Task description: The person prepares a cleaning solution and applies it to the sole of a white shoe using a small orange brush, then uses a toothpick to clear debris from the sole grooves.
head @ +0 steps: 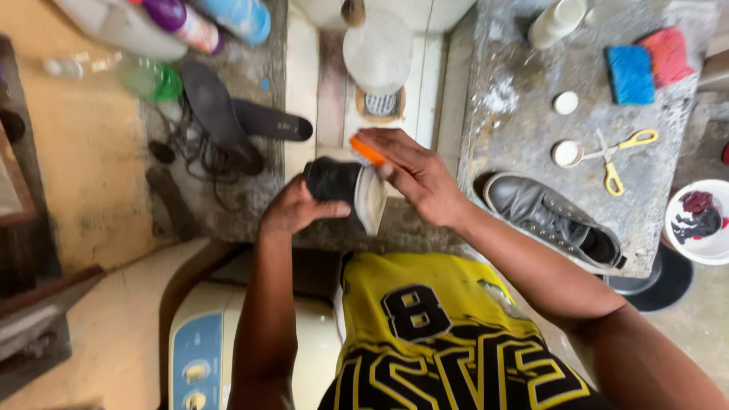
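My left hand point(292, 209) grips a black shoe point(334, 181) with a white sole point(370, 199), held up over the edge of a concrete ledge. My right hand point(414, 171) holds an orange brush point(367, 150) pressed against the shoe's sole end. A second dark grey shoe point(550, 220) with laces removed lies on the concrete slab to the right of my right forearm.
Yellow-handled scissors point(619, 156), two small round lids, a blue sponge point(630, 74) and a red sponge point(668, 55) lie on the slab. Black insoles point(228, 114) and laces lie at left. A white bowl point(702, 224) sits far right. A washing machine point(205, 342) stands below.
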